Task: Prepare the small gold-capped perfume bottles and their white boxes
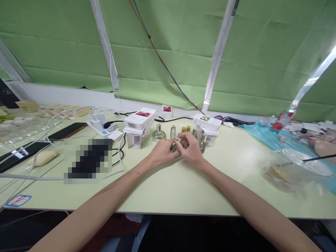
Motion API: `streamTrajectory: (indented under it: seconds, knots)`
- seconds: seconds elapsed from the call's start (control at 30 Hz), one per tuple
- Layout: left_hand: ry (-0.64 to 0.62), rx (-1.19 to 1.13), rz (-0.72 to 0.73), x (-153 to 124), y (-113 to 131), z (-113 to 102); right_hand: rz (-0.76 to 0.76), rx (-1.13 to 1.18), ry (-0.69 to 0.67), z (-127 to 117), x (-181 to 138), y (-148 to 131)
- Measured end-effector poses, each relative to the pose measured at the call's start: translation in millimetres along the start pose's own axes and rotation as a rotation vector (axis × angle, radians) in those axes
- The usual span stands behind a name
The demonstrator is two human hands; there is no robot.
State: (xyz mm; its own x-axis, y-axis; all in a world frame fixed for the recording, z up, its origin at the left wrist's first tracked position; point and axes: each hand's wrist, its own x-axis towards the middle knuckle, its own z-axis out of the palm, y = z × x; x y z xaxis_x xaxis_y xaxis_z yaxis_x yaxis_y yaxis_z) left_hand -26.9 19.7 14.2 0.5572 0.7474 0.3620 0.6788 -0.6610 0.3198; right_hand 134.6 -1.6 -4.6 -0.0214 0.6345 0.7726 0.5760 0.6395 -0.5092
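Observation:
Both hands meet over the middle of the table around a small glass perfume bottle (pixel 173 148), which is mostly hidden by fingers. My left hand (pixel 163 152) is closed about its lower part. At its top, the fingers of my right hand (pixel 192 149) pinch the cap (pixel 180 137). Just left of them stands a round clear glass bottle with a silver cap (pixel 159 134). Behind them are a slim clear bottle (pixel 173 131) and two gold-capped bottles (pixel 188 129). A silver-capped bottle (pixel 203 144) stands upright just right of my right hand.
White boxes with pictures (pixel 139 119) are stacked at left, others (pixel 207 122) at right. A power strip (pixel 103 128) and loose cables lie left, near phones (pixel 68 131). A lidded plastic cup with a black straw (pixel 286 169) stands right, by a blue plastic sheet (pixel 259 134).

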Motion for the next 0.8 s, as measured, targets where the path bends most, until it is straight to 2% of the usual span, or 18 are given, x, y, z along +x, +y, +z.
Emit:
streamTrajectory:
  seconds: [0.2,0.5,0.8]
  knots:
    - [-0.035,0.011,0.081,-1,-1,-5,-0.037,0.005,0.010,-1,-2,-7]
    - [-0.089,0.014,0.131,2,-11,-29,-0.093,0.002,0.018,4,-9,-3]
    - [-0.052,0.035,0.149,7,-25,-26,-0.105,-0.014,0.024,4,-9,-3]
